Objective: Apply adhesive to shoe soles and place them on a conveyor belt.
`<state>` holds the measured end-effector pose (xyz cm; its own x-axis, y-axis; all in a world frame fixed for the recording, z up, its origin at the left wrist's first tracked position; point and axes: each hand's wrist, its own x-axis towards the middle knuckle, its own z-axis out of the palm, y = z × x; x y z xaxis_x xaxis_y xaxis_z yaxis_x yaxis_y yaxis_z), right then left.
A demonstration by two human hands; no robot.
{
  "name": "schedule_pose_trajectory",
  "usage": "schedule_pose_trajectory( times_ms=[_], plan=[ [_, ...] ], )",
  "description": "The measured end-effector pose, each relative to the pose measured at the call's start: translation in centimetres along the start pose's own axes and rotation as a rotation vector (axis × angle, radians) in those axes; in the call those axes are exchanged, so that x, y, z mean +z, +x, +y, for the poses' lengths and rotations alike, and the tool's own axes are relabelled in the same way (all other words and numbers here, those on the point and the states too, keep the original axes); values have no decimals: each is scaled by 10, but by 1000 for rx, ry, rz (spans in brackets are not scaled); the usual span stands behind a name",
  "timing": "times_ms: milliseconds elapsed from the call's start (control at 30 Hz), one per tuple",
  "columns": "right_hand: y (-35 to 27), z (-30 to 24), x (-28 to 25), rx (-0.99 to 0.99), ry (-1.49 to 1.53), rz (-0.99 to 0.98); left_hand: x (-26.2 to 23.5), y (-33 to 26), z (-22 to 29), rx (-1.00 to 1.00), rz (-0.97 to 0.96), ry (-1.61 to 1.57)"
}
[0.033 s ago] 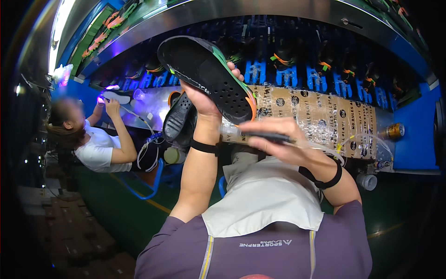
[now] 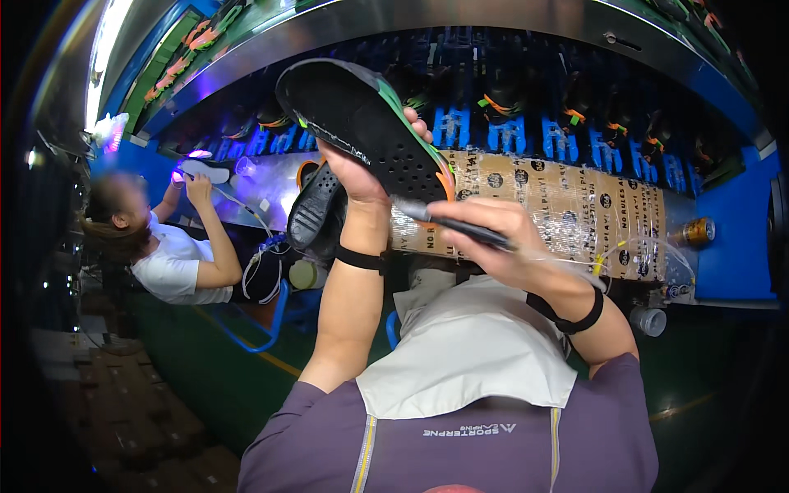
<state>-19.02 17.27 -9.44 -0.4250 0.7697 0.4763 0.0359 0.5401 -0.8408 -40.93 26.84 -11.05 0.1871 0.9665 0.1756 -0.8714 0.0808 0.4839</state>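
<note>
A black shoe sole [image 2: 366, 123] with a patch of small holes and a green and orange edge is raised in front of me. My left hand [image 2: 362, 177] is closed round it, palm beneath and fingertips over the far edge. My right hand [image 2: 493, 226] grips a brush [image 2: 472, 232] with a dark handle. Its pale, blurred bristles are at the sole's near, perforated end; whether they touch it I cannot tell. A thin tube [image 2: 567, 264] trails from the brush hand past my right wrist. Behind my left wrist lies another black sole [image 2: 311, 215].
Cardboard under clear wrap [image 2: 559, 214] covers the bench. Blue holders [image 2: 505, 131] with dark, orange-trimmed pieces line the back. A can [image 2: 699, 232] stands at the right end, a clear jar [image 2: 649, 320] below it. At left, a person [image 2: 177, 255] sits working on a pale sole [image 2: 209, 172].
The brush has moved up slightly, from just below the sole's near end to its edge. The sole has shifted a little up and left in my left hand.
</note>
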Motion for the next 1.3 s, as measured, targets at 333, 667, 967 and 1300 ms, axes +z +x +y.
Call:
schedule_pose_trajectory(
  times_ms=[333,667,967,1300],
  plan=[
    [15,3,-25,-5,-275,-105,40,20,2,-12,-224,613],
    [19,14,-32,-139,-482,-395,45,54,-22,-499,-336,1351],
    [24,19,-43,-95,-391,-549,33,49,-17,-551,-175,1412],
    [-17,56,-53,382,75,183,-71,-45,-11,-32,183,47]
  ],
)
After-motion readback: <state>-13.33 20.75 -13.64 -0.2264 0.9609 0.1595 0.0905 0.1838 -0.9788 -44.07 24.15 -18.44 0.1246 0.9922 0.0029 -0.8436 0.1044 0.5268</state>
